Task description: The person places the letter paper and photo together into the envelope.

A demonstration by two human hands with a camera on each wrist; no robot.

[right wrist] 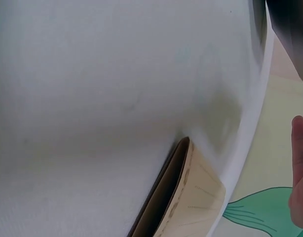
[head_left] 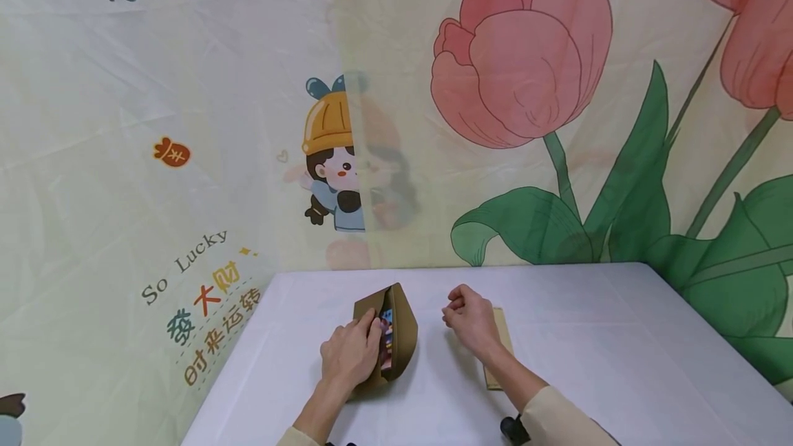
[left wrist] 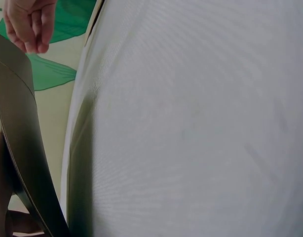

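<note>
My left hand [head_left: 351, 352] grips a brown paper envelope [head_left: 405, 325], tilted up off the white table with its mouth spread. Inside the opening, brightly printed paper or cards [head_left: 387, 339] show; their full shape is hidden. In the left wrist view, fingers [left wrist: 23, 222] lie against one face of the envelope [left wrist: 18, 108]. To the right of it, my right hand [head_left: 471, 315] hovers above the table, its fingers loosely bent and nothing seen in them. Partly under my right forearm lies a tan, folded paper piece [head_left: 504, 332], whose edge gapes in the right wrist view.
A white cloth [head_left: 588, 336] covers the table. Behind its far edge hangs a printed backdrop [head_left: 396, 157] with tulips, a cartoon figure and lettering. A black object [head_left: 514, 429] sits at my right sleeve.
</note>
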